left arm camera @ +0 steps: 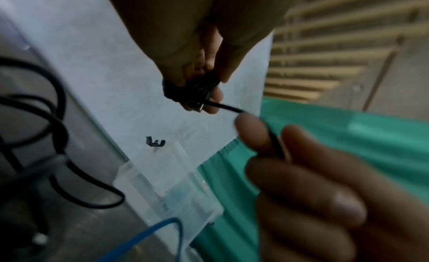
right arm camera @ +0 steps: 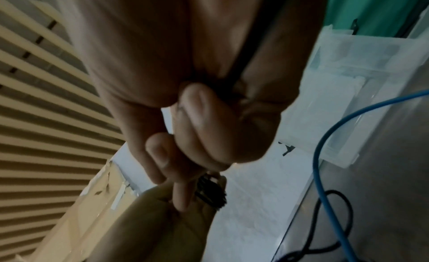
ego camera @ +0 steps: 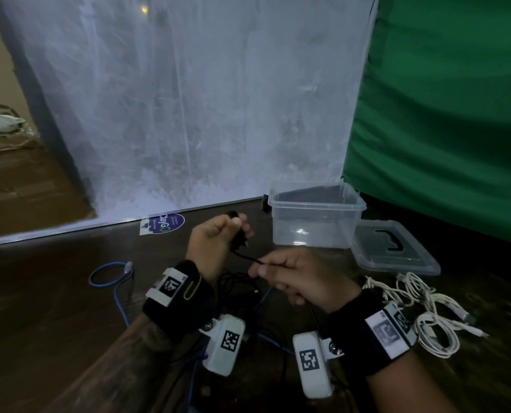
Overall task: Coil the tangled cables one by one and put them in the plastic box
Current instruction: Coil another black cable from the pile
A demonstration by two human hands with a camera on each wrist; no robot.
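Observation:
My left hand [ego camera: 218, 234] is raised palm-up above the table and grips a small coil of black cable [ego camera: 235, 234] between thumb and fingers. A taut strand runs from the coil to my right hand [ego camera: 273, 271], which pinches it just to the right. The left wrist view shows the coil [left arm camera: 192, 89] under my left hand [left arm camera: 197, 54] and the strand [left arm camera: 223, 106] leading to my right fingers [left arm camera: 301, 174]. The right wrist view has my right hand [right arm camera: 197, 82] curled round the strand above the coil [right arm camera: 211, 190]. The clear plastic box [ego camera: 317, 216] stands empty behind my right hand.
The box lid [ego camera: 394, 248] lies right of the box. A blue cable [ego camera: 111, 275] loops on the dark table at left, more black cable [ego camera: 239, 287] lies under my hands, and white cables [ego camera: 421, 308] sit tangled at right. A white board and green cloth stand behind.

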